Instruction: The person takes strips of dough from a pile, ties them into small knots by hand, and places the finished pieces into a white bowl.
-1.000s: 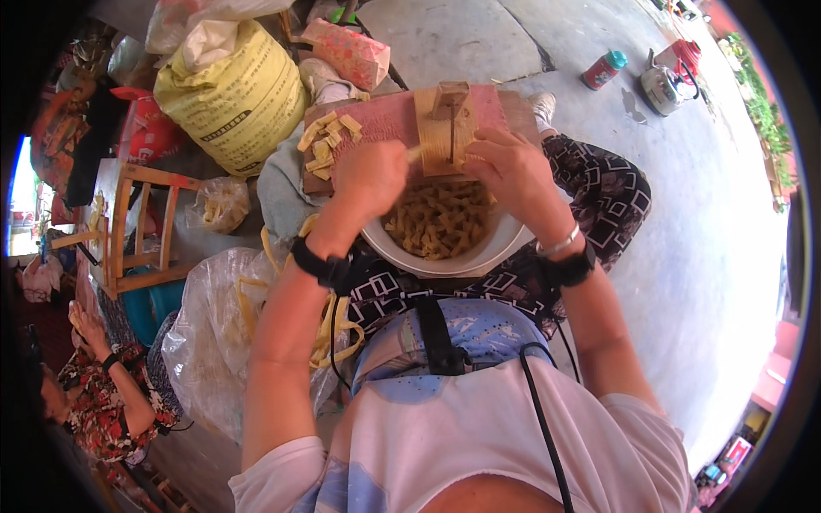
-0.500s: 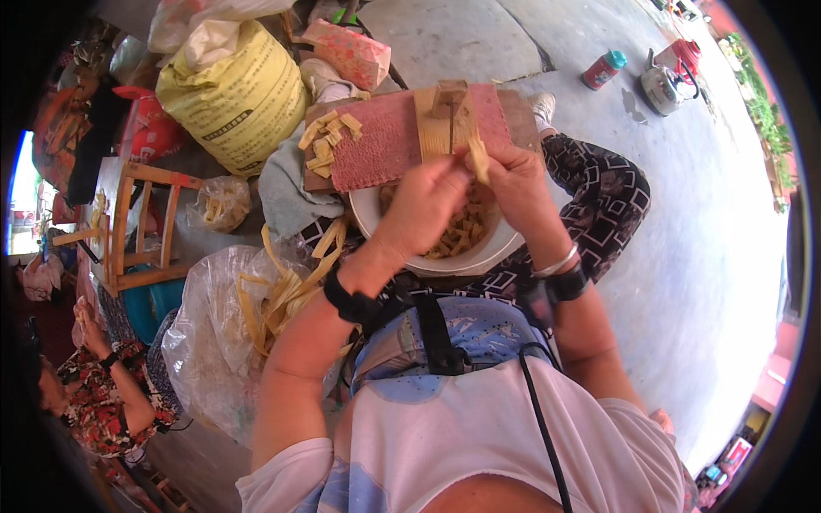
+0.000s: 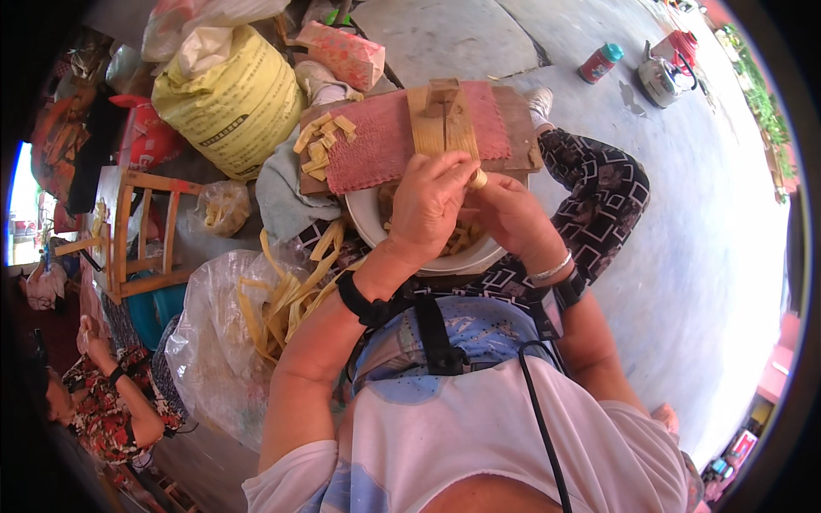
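Above a white basin [image 3: 363,221], my left hand [image 3: 430,205] and my right hand [image 3: 510,215] meet with fingers pinched round a small rolled or folded pale-yellow strip [image 3: 478,179]. Part of the strip is hidden by my fingers. Short yellow folded pieces [image 3: 462,238] lie in the basin, partly covered by my hands. Just beyond my fingertips, a slotted wooden block [image 3: 443,128] rests on a pink textured cloth [image 3: 368,150] over a wooden board [image 3: 522,141]. More folded pieces [image 3: 318,158] sit at the board's left end.
Long yellow strips [image 3: 282,316] lie on a clear plastic bag [image 3: 209,342] to my left. Beyond are a wooden stool [image 3: 171,227] and a full yellow sack [image 3: 235,98]. A flask [image 3: 600,64] and kettle [image 3: 665,84] stand far right. Another person [image 3: 120,410] sits at lower left.
My hands have come down slightly and closer together. The strip's end stood up from my fingers before; now only a short rolled bit shows between them.
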### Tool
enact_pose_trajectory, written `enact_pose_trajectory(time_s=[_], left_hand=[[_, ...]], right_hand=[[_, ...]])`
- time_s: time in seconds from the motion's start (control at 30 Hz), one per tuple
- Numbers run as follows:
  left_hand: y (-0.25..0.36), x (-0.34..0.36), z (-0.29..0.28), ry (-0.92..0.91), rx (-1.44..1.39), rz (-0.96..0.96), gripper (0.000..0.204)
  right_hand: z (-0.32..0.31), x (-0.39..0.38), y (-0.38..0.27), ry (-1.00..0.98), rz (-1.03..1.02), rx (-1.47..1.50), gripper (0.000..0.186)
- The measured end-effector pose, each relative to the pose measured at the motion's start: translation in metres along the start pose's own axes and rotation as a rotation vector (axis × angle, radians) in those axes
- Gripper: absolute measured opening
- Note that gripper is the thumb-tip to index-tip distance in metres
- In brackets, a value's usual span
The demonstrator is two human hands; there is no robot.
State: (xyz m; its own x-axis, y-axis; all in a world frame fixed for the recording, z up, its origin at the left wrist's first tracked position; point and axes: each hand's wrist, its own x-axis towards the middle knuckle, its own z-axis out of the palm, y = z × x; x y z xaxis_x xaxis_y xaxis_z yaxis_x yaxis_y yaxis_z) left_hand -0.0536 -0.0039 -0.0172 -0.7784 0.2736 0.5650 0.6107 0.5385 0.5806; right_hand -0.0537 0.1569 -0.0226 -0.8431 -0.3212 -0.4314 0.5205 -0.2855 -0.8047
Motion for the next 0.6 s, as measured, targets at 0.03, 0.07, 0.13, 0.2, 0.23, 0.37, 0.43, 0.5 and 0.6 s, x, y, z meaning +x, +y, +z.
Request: enact_pose_trajectory(time_s=[0.03,0.07,0.13,0.2,0.23,0.37,0.43,0.5,0.6], left_hand=[[0.000,-0.002,0.002,0.031,-0.096,-0.014,0.028],[0.003,-0.005,0.005,0.031,-0.096,-0.018,0.028],[0.016,-0.003,0.007,0.044,-0.280,-0.177,0.020],[0.021,0.005,0.005,0.033,-0.261,-0.301,0.012],[0.020,0.009,0.004,0.017,-0.181,-0.372,0.013],[-0.005,0.006,0.005,-0.086,-0.341,-0.669,0.025],[0.011,-0.001,0.001,-0.179,-0.510,-0.811,0.025],[0.024,-0.026,-0.003,-0.309,-0.746,-0.949,0.022],[0.012,-0.029,-0.035,-0.397,-0.239,-0.646,0.019]], right_hand=[[0.005,-0.002,-0.002,-0.093,0.107,0.370,0.025],[0.006,-0.002,-0.003,-0.092,0.110,0.370,0.025],[0.005,-0.002,-0.004,-0.172,0.064,0.397,0.016],[-0.003,0.011,0.008,-0.004,-0.159,0.094,0.012],[-0.005,0.015,0.011,0.163,-0.379,-0.216,0.009],[0.012,0.011,0.003,0.302,-0.794,-0.491,0.013],[-0.001,0.023,0.007,0.373,-0.786,-0.502,0.012],[-0.013,0.026,0.010,0.433,-0.778,-0.514,0.011],[-0.020,0.017,0.006,0.222,-0.624,-0.556,0.023]])
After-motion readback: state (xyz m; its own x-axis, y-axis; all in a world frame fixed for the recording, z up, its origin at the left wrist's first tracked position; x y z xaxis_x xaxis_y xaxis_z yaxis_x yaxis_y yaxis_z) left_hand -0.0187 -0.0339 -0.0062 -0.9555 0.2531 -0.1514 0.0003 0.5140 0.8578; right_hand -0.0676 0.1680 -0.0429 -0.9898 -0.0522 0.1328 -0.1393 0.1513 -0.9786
